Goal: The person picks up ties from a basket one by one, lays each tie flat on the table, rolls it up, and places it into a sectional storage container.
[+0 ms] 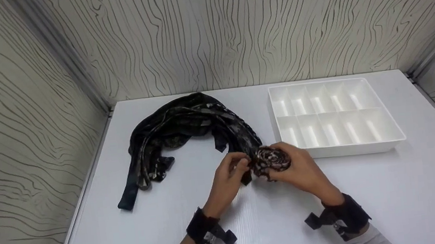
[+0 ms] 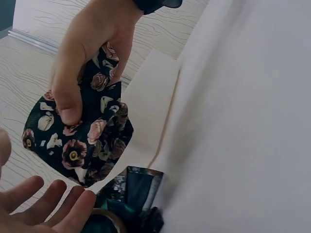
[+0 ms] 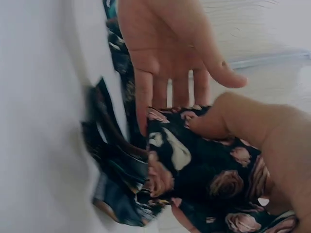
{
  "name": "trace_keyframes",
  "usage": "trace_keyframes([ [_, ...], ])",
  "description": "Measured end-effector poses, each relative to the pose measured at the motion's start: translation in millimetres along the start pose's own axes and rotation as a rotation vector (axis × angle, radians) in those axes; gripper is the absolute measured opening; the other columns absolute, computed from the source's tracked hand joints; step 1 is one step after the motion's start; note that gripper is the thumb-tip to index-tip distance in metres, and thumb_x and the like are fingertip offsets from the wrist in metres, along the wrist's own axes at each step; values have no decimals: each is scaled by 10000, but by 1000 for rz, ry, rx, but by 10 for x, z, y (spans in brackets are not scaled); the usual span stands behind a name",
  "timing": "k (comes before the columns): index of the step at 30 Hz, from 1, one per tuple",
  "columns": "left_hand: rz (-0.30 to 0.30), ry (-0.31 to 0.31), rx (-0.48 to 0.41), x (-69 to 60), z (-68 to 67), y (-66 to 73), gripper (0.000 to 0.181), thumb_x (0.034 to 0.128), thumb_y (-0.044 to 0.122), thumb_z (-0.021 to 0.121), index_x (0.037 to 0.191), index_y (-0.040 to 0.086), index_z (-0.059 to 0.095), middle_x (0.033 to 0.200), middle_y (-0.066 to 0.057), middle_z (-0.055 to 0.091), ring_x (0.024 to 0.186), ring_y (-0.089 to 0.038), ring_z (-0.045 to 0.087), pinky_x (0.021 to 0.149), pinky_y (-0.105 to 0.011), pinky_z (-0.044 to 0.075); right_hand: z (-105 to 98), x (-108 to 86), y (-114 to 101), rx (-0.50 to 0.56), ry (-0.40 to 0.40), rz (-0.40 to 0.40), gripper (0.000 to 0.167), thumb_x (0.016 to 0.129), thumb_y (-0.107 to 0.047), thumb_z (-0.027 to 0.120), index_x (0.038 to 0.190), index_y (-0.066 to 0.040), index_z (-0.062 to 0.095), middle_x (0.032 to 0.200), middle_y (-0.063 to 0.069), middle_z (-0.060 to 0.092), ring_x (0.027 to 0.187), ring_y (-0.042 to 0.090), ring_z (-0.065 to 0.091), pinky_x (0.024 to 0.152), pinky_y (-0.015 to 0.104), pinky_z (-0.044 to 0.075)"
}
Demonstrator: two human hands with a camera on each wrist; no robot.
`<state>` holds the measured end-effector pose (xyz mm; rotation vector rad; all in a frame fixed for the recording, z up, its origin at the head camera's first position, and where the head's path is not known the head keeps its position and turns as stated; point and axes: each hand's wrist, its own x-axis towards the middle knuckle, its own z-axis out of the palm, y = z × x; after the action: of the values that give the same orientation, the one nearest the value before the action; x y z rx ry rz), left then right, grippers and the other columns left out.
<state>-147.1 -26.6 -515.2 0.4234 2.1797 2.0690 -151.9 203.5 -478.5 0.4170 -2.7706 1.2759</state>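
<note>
A floral necktie, dark with pink and white flowers and rolled into a coil, is gripped by my right hand just in front of the tray. In the right wrist view the thumb presses on the rolled necktie. My left hand is close to the coil's left side; its fingers look extended and loose in the left wrist view, holding nothing. Whether its fingertips touch the coil, I cannot tell. Behind both hands, several dark neckties lie in a curved heap, one end reaching the left hand.
A white tray with two rows of compartments stands at the right rear of the white table. Wood-patterned panels rise along the back and both sides. Each wrist wears a black strap.
</note>
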Motion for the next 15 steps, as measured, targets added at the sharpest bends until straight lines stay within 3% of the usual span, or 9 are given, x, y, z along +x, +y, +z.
trace_keyframes([
  [5,5,42,49,201,82,55,305,1106,234,589,1313,13,619,1250,-144,688,1139,-316,697,961,-295,582,-332,312,33,-23,120,101,548,862,-166,842,1361,-38,657,1276,238,721,1161,428,683,994,604,554],
  [11,17,32,164,421,333,39,224,1070,193,629,1245,57,665,1181,-58,698,1035,-107,673,900,-251,577,-609,774,203,-104,201,171,581,910,-248,794,1390,24,613,1328,302,672,1223,481,641,1028,629,514],
  [15,30,5,201,541,512,29,271,1056,145,627,1311,58,651,1250,-108,688,1022,-86,678,876,-213,567,-665,1038,326,-142,237,203,605,918,-259,776,1392,69,594,1336,325,651,1239,495,626,1033,634,508],
])
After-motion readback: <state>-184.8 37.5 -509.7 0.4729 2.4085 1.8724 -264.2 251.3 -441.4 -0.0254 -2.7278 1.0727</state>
